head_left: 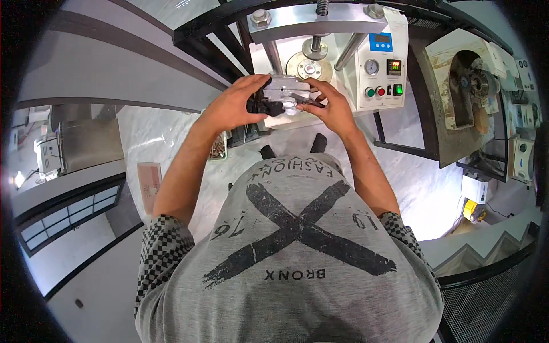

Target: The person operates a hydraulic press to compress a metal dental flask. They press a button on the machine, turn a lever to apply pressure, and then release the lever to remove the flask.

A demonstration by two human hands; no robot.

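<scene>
At the front edge of a white press (349,91), both my hands hold a shiny silvery block-like piece (286,90) with dark parts at its sides. My left hand (231,106) curls round its left end, against a crumpled-looking black part (267,107). On the right end, my right hand (334,111) grips with thumb and fingers, and a thin dark strip lies by them. What exactly the piece is I cannot make out. Just beyond it sits the press's round base plate (309,68), under a screw with a disc foot (315,49).
Steel columns (350,51) carry the press's crossbar (317,24). Its control panel (383,74) has a gauge, displays and buttons. Right stands a worn machine with a round opening (463,86). A tray of small pieces (219,147) and a pinkish board (150,186) lie lower left.
</scene>
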